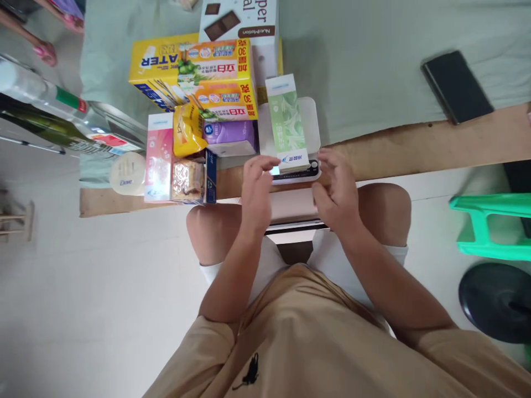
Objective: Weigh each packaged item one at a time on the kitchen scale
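Observation:
A green and white box (287, 121) lies on a small white scale (310, 113) at the table's near edge. My left hand (256, 190) rests with its fingertips on the near end of the box and over the scale's display. My right hand (337, 188) touches the scale's right front corner by its black buttons. Neither hand grips anything; the fingers of both are loosely spread.
Left of the scale stand a purple pack (230, 135), a yellow pouch (187, 130), a pink box (159, 157), a snack pack (186, 179), a large yellow carton (194, 69) and a chocolate box (240, 22). A phone (456, 85) lies far right. A green stool (492, 224) stands on the floor.

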Motion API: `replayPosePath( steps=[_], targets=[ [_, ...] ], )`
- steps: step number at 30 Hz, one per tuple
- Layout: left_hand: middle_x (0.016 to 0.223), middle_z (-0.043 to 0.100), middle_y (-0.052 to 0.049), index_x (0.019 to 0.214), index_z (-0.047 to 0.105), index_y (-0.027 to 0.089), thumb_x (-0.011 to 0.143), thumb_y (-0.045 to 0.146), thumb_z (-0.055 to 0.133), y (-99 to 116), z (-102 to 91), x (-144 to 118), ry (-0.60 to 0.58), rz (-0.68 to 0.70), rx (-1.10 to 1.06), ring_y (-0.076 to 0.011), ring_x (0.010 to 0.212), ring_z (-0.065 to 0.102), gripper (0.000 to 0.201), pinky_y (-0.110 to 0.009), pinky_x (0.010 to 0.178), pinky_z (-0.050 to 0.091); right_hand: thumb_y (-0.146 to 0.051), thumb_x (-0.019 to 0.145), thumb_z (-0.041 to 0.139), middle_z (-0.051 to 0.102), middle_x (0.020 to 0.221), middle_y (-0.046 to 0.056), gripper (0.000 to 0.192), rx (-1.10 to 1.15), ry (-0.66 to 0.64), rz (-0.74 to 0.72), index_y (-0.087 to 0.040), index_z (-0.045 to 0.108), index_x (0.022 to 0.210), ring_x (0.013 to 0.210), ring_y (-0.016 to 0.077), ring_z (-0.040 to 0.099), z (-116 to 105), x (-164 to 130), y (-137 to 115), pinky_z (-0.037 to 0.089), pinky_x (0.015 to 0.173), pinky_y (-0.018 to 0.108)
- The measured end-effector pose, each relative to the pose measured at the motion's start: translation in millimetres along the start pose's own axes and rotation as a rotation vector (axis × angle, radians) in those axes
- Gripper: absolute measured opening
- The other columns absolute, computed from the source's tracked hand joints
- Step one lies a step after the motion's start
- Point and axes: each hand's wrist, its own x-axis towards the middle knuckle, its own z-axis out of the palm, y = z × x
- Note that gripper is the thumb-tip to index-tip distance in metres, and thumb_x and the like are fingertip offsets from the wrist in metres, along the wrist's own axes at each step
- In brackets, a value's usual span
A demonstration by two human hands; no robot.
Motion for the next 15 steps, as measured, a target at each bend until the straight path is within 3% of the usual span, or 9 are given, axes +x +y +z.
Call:
replayPosePath(
  steps=[3,5,9,12,15],
  targets=[
    [0.166,0.049,-0.012,0.147,0.057,0.026,0.098,0.074,0.051,-6,16.0,4,-0.085,-0.006,0.217,-0.0293,0.16,0.042,0.069,-0.047,0.134,0.036,-0.032,0.096,0.056,0.051,0.164,0.013,0.059,-0.027,-0.125,0.051,-0.025,0.046,0.154,0.156,0.0295,0.049,11,17,-9,0.05,0.128,0.057],
    [0.178,0.032,-0.011,0.157,0.049,0.026,0.097,0.082,0.045,-7,24.3,2,-0.147,-0.049,0.25,-0.033,0.169,0.028,0.082,-0.051,0.14,0.026,-0.043,0.096,0.059,0.047,0.168,0.013,0.062,-0.042,-0.191,0.105,-0.025,0.046,0.155,0.158,0.0308,0.047,16,23,-13,0.052,0.126,0.055],
    [0.185,0.009,-0.007,0.165,0.038,0.029,0.096,0.087,0.037,4,38.3,-16,-0.235,-0.111,0.253,-0.0368,0.172,0.019,0.09,-0.053,0.138,0.032,-0.049,0.096,0.061,0.054,0.162,0.013,0.061,-0.024,-0.122,0.198,-0.026,0.051,0.151,0.15,0.0303,0.054,11,23,-24,0.054,0.122,0.054],
    [0.186,-0.003,-0.005,0.171,0.024,0.031,0.1,0.082,0.034,17,51.7,-38,-0.35,-0.047,0.197,-0.034,0.174,0.008,0.088,-0.052,0.138,0.033,-0.05,0.099,0.059,0.065,0.142,0.011,0.048,0.06,0.018,0.298,-0.026,0.06,0.14,0.115,0.0221,0.071,-6,15,-34,0.065,0.099,0.043],
    [0.184,-0.015,-0.012,0.174,0.013,0.023,0.105,0.073,0.034,26,71.9,-60,-0.508,0.056,0.129,-0.0352,0.174,-0.004,0.088,-0.058,0.14,0.026,-0.053,0.098,0.061,0.069,0.103,0.004,0.036,0.148,0.195,0.441,-0.026,0.068,0.122,0.068,0.01,0.061,-34,0,-38,0.058,0.063,0.028]
  ],
)
